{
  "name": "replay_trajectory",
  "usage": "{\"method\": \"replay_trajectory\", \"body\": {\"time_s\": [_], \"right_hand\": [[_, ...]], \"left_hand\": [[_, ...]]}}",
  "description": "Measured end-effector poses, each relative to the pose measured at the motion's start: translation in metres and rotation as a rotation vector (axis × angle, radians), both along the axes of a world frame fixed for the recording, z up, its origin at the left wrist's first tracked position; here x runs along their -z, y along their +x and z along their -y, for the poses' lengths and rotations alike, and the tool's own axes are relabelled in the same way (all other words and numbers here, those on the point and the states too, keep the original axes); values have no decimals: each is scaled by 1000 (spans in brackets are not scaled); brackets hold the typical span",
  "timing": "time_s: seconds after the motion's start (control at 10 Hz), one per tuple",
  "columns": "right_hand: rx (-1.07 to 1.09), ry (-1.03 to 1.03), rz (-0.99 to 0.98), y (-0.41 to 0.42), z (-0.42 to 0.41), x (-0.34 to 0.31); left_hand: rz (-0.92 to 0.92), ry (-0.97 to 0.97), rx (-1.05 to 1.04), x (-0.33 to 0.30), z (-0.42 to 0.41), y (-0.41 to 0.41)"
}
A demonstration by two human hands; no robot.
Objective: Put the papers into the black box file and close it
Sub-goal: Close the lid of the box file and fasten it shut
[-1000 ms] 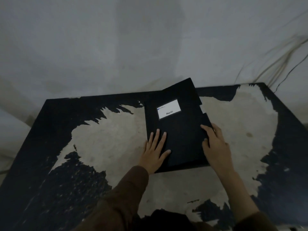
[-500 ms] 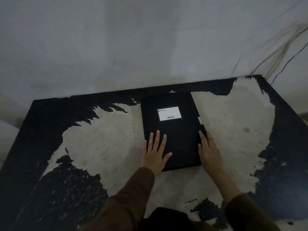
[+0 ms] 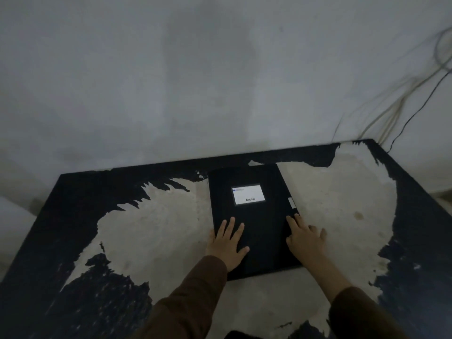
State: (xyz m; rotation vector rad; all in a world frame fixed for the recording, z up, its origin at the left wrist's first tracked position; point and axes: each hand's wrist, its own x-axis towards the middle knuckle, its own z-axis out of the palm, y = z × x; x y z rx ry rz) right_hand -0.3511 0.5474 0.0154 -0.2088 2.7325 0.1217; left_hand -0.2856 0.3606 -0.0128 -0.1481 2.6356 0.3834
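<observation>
The black box file (image 3: 254,216) is lying flat and closed on the counter (image 3: 151,231), just beyond the middle, its white label (image 3: 248,194) facing up; a small white tab (image 3: 291,203) is showing at its 3 o'clock edge; the left hand (image 3: 226,244) is resting palm-down on the cover's 7 o'clock corner, fingers (image 3: 230,227) spread flat and grasping nothing; the right hand (image 3: 305,237) is pressing at the 4 o'clock edge, fingers loosely splayed, partly on the cover and partly on the counter; brown sleeves (image 3: 193,297) are covering both forearms; cables (image 3: 401,104) are hanging against the wall at 2 o'clock.
</observation>
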Motion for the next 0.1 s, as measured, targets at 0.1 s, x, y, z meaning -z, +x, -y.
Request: {"method": "replay_trajectory", "body": {"time_s": [0.1], "right_hand": [[-24, 87, 135, -21, 14, -32]], "left_hand": [[-33, 65, -30, -32, 15, -12]]}}
